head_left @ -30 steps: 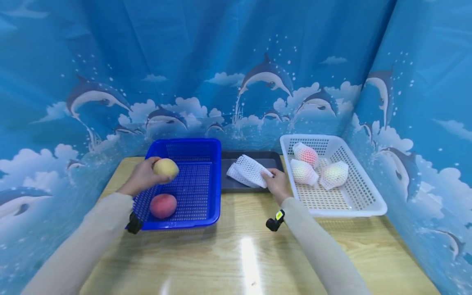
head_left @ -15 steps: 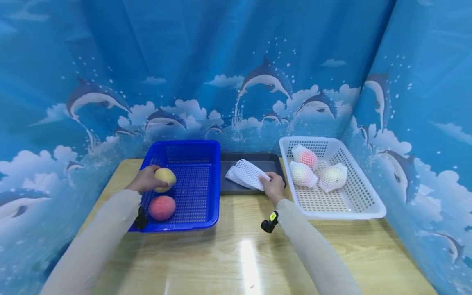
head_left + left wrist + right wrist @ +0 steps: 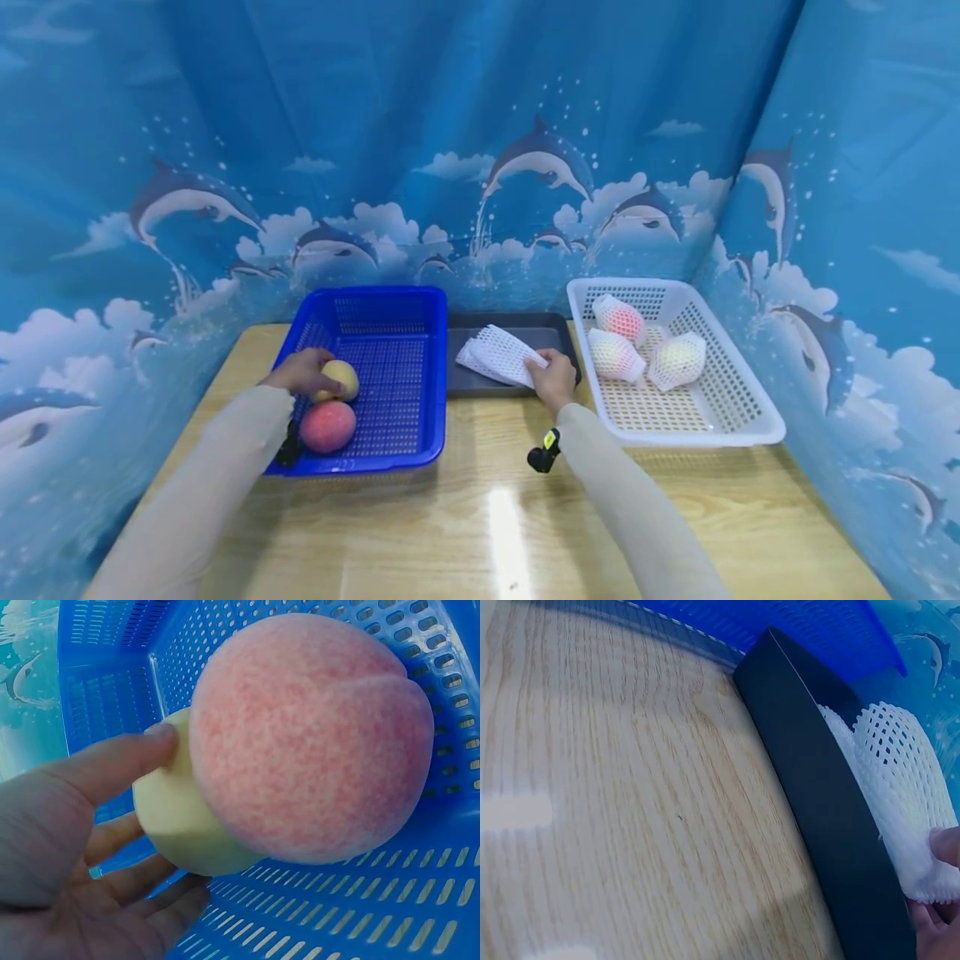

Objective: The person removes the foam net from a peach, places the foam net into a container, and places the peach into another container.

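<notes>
In the head view my left hand (image 3: pixel 303 372) is inside the blue basket (image 3: pixel 441 379), holding a yellow peach (image 3: pixel 346 377) from its left side. The left wrist view has the thumb on that yellow peach (image 3: pixel 176 817) and the fingers round its lower side. A pinkish-red peach (image 3: pixel 327 427) lies against it, nearer the front, and partly covers it in the left wrist view. Over the dark tray (image 3: pixel 472 385) my right hand (image 3: pixel 553 382) pinches the right end of a white foam net sleeve (image 3: pixel 506 354). Another sleeve (image 3: pixel 468 360) lies partly under it.
At the right stands a white basket (image 3: pixel 738 429) with three net-wrapped fruits, one of them a reddish fruit (image 3: pixel 621 321). The tray sits between both baskets on a wooden table (image 3: pixel 420 533). A dolphin-print curtain (image 3: pixel 480 167) closes off the back and sides.
My left hand has lowered the yellow peach into the blue basket, down beside the red one. The right hand keeps its pinch on the foam net sleeve, nearly still.
</notes>
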### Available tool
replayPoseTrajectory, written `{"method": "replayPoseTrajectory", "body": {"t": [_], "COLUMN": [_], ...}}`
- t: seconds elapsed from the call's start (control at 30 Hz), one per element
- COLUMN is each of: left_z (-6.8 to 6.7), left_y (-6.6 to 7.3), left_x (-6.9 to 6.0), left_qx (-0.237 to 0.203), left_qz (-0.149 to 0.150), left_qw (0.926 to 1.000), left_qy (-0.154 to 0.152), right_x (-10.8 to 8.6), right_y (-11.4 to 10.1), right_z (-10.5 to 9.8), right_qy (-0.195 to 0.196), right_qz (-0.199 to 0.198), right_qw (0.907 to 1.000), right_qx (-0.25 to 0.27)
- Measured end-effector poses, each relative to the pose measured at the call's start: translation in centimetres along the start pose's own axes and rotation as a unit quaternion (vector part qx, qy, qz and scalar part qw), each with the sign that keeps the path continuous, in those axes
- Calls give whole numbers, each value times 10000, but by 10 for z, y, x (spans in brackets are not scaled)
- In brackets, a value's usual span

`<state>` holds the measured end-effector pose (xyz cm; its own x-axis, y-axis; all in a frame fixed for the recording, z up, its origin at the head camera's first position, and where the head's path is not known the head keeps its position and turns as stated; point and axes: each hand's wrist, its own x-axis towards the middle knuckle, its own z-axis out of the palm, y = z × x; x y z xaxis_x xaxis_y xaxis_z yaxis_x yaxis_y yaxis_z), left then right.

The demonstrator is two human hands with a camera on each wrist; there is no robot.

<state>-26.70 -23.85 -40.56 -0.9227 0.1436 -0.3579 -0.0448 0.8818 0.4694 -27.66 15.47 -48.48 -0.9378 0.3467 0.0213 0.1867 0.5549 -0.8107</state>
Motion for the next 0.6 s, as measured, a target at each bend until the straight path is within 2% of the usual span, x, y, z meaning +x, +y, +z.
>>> {"method": "replayPoseTrajectory", "body": {"t": [0.33,0.6], "left_z": [0,-1], "left_y": [-2,0], "left_x": [2,1], "left_qx": [22,23], "left_qz": [-70,-8], "left_qw": [9999,10000], "left_qy": [-87,-47], "right_x": [1,2], "right_y": [-1,2], "right_z": [3,4], "right_qy": [8,144], "right_qz": [-39,-323], "right_qw": [10000,9989], "right_qx": [-53,-305]}}
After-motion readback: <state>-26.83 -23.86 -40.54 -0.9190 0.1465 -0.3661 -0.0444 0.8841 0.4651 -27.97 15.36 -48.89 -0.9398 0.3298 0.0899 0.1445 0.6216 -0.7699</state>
